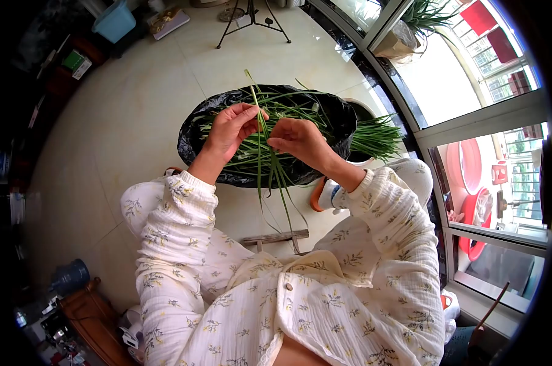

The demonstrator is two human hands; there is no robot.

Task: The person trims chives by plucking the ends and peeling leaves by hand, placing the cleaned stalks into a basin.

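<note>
The left hand (232, 131) and right hand (303, 141), fingers pinched closed, hold green stalks (259, 160) hanging past the black bag's (339, 113) near edge.

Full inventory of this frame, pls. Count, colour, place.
Bag: 1, black, floor ahead
Loose stalks: many, green, inside bag
Bundle of stalks: 1, green, right of bag
Held stalks: several, green, over bag
Stand: 1, black, top centre
Bin: 1, light blue, top left
Potted plant: 1, green, top right
Basins: 2, pink and red, beyond glass at right
Slippers: 2, orange-brown, beside bag, partly hidden
Wooden bar: 1, brown, between knees
Floor: 1, pale, throughout
Dark edge clutter: uncountable
Sleeves: 2, white with sprigs, lower frame
Hands: 2, bare; left pinching stalks, right beside it
</note>
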